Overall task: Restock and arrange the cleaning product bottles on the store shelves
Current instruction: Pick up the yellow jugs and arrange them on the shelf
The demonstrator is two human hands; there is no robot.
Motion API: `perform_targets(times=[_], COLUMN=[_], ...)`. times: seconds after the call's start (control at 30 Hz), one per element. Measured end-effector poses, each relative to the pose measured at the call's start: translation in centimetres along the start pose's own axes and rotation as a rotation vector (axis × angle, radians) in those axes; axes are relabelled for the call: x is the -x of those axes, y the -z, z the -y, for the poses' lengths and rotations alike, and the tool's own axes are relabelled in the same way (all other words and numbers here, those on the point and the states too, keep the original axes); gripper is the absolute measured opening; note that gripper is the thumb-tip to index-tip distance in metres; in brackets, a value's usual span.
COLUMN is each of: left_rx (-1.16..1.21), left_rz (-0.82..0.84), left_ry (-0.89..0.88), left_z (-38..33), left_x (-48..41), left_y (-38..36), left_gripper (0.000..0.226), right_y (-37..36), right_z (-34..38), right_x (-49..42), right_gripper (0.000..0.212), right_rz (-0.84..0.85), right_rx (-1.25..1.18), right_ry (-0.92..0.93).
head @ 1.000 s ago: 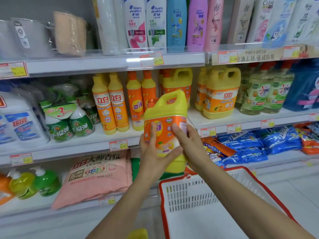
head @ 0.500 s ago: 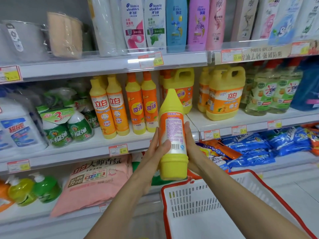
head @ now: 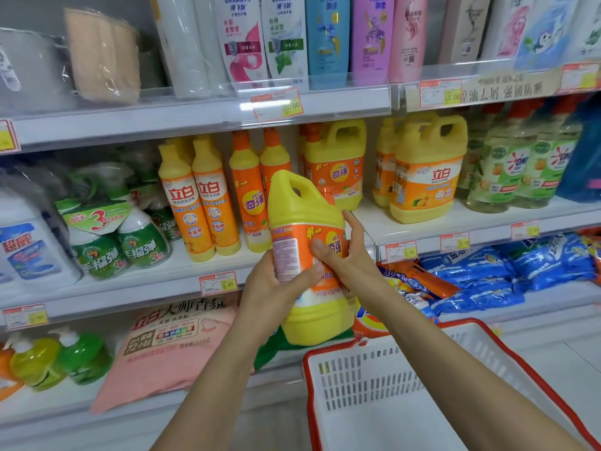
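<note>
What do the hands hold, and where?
The left hand and right hand grip the yellow detergent jug around its labelled middle, not its handle.

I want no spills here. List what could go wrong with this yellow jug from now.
1. The yellow plastic jug with an orange label is tilted, and the left hand and right hand grip its body, not the handle; it may slip.
2. Shelving it beside the matching yellow handled jug could topple the slim orange squeeze bottles next to that spot.
</note>
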State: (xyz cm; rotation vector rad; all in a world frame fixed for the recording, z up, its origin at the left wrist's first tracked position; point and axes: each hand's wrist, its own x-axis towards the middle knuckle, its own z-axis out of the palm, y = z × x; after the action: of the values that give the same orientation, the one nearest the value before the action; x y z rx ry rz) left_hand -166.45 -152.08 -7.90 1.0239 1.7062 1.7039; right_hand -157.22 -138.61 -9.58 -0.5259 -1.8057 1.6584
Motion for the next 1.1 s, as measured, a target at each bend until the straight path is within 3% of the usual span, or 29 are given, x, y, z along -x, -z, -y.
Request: perform_targets(times=[0.07,0.2,0.33,0.47,0.67,0.83,1.1], left_rx=[0.084,0.105,-0.028,-0.207,-0.014,0.105,0.258], left_rz=[-0.032,0.001,-0.029,-0.130,-0.131,-0.069,-0.164], left_ry=[0.002,-0.038,-0.048,-0.103,-0.195,-0.057,0.013], left_z=[0.0,0.0,0.5,1.1,1.0,0.7,1.7], left_x=[-0.2,-0.3,-0.5,-0.6,-0.8,-0.8,-0.4], left_y=[0.5,0.9,1.6,1.6,2.7,3.0,4.1], left_gripper=[0.041,0.049,0.062,0.084,0.069,0.064,0.055], right_y=[0.8,1.5,0.8,0.2,1.3,0.7,-0.1], right_z=[-0.1,-1.5,-1.1,0.2,0.6,0.8,0.3], right_x=[-0.2,-0.1,0.1,-0.1,0.3,0.8,1.2], right_gripper=[0.098,0.098,0.085,0.088,0.055,0.051,0.052], right_rz=[0.006,0.056,-0.095,-0.216,-0.005,-0.012,0.167], right_rx=[0.000,-0.144,-0.204,-0.136,-0.242,-0.203,-0.050], right_ry=[0.008,0.030,0.095,0.196,0.017,0.062,-0.003])
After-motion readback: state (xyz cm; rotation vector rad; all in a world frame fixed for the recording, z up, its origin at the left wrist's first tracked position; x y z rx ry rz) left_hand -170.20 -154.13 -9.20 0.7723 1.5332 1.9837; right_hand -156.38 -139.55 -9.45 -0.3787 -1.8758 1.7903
